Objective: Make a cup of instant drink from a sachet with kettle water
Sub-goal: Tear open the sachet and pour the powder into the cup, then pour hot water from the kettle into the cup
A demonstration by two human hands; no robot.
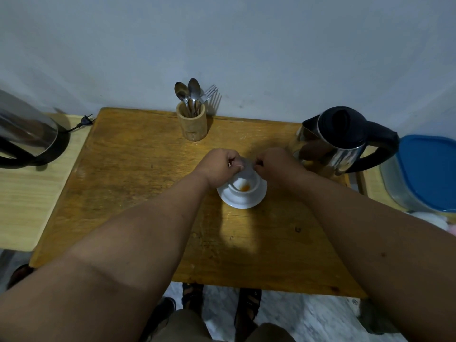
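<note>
Head view: both hands, left [220,166] and right [274,164], fingers pinching a sachet [247,166] above the cup [244,187].

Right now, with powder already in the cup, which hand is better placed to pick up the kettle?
Right hand, probably. The kettle stands just to its right, handle turned outward on that side. The left hand would have to cross over the cup.

A sachet [247,166] is pinched between left hand [222,166] and right hand [276,166] above a powder-dusted cup [244,187] on 1 saucer [241,202].
</note>
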